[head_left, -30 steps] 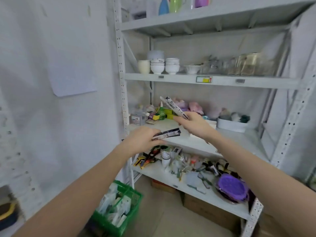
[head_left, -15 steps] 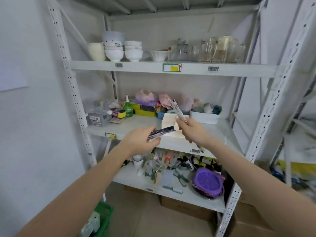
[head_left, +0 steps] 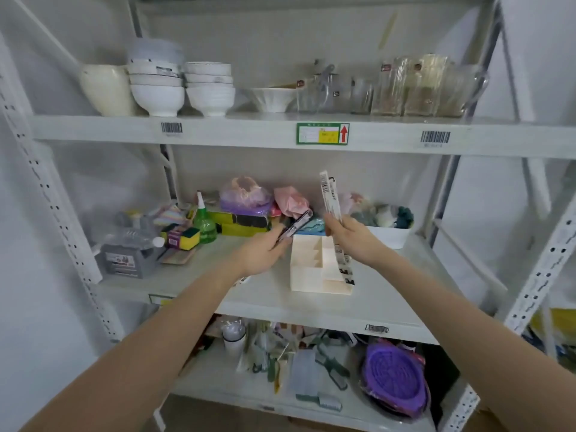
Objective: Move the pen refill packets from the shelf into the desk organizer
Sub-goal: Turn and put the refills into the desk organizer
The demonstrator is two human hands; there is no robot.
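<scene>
A cream desk organizer (head_left: 311, 269) with stepped compartments stands on the middle shelf (head_left: 274, 294). My left hand (head_left: 261, 254) grips a dark pen refill packet (head_left: 296, 224) that points up and right, just left of the organizer's back. My right hand (head_left: 352, 238) holds a long white pen refill packet (head_left: 329, 194) nearly upright over the organizer's right side; its lower end hangs down past my palm in front of the compartments.
Behind the organizer lie bagged items (head_left: 246, 194), a green spray bottle (head_left: 204, 222), sponges (head_left: 184, 238) and a white bin (head_left: 389, 235). Bowls (head_left: 157, 88) and glassware (head_left: 414, 88) fill the upper shelf. The lower shelf holds brushes and a purple basket (head_left: 394, 381).
The view has swung right and closer to the shelf. Both hands, each with its packet, have advanced from mid-air to just over the organizer; the right packet has tilted more upright.
</scene>
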